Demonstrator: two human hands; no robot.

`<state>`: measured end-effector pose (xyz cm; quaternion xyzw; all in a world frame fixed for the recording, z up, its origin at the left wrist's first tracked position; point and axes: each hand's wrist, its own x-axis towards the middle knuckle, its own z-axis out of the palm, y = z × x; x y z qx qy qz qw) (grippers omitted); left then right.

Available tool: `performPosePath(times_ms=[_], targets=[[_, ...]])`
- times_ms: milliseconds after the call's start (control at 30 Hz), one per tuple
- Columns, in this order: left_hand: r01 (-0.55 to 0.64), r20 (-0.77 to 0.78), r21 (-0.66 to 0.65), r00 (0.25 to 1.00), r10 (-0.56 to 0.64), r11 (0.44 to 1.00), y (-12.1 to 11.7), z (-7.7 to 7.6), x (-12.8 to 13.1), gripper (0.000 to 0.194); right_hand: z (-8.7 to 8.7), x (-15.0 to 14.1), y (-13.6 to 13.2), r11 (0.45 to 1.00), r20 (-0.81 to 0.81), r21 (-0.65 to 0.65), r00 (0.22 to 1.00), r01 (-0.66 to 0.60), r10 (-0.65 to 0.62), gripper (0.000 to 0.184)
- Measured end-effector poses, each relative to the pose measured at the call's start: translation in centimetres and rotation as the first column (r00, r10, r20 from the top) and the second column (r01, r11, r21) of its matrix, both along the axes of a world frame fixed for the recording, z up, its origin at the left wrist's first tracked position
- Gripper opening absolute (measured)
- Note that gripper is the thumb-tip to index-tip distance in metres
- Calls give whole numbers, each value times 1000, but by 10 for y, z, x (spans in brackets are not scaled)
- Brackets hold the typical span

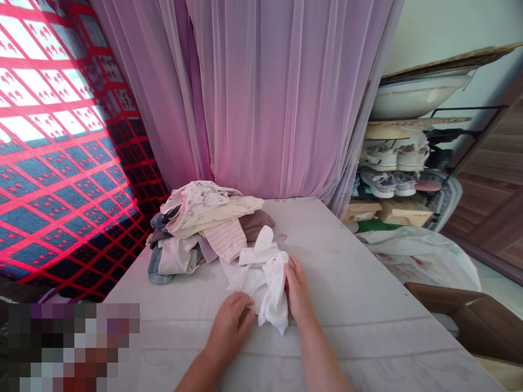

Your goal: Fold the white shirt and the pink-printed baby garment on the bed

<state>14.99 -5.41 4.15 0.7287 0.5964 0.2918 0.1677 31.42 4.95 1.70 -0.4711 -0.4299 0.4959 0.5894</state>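
Observation:
A crumpled white garment [267, 277] lies on the pale covered surface right in front of me, its sleeve-like parts bunched together; its exact kind I cannot make out. At its right edge, my right hand [299, 288] has its fingers closed against the cloth. My left hand [232, 322] is at the garment's lower left, fingers curved, with a gap between thumb and fingers and nothing visible in it. Behind and to the left rises a heap of clothes [200, 212], with a pink striped piece [226, 239] on its near side touching the white cloth.
The clothes lie on a bed-like surface [347, 294] with a pale cover. Purple curtains [261, 109] hang behind it, and a red-and-dark checked cloth [69, 163] at left. On the right are a shoe rack [449, 174] with shoes and a basin [420, 95], and an open cardboard box [469, 310].

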Motion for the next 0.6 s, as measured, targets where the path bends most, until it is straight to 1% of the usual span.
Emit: performPosePath(times_ms=[67,100,167,233,300,333,400,467,533,600], targets=[[53,-54,51,997,-51,997,-11,-9,-7,23,-4,-3,-1,999,70,-23,997,-24,25,79],[73,-85,68,994,-67,995,-16,-12,-8,25,-6,-4,-2,999,116,-29,993,-18,21,80],[58,-131,97,990,-45,994,-20,-15,-8,29,-10,-2,-4,997,153,-44,987,56,-48,73],[7,-155,123,988,12,992,-20,-16,-7,33,-16,7,-10,983,64,-98,986,158,-153,69],[-33,-182,133,982,57,991,-18,-16,-6,33,-22,24,-19,957,-32,-142,965,252,-259,70],[-47,-198,130,978,72,990,-17,-17,-6,32,-24,35,-26,943,-30,-142,951,302,-309,72],[-71,-235,105,967,94,992,-18,-18,-5,32,-28,54,-42,918,69,-93,922,385,-380,73],[-91,-277,57,955,103,994,-25,-19,-3,35,-29,68,-61,902,194,-20,887,431,-419,72],[-98,-315,7,944,95,995,-37,-20,0,39,-28,73,-80,916,286,53,873,397,-395,70],[-87,-334,-19,939,76,996,-55,-20,2,42,-25,70,-95,941,403,143,850,307,-338,69]])
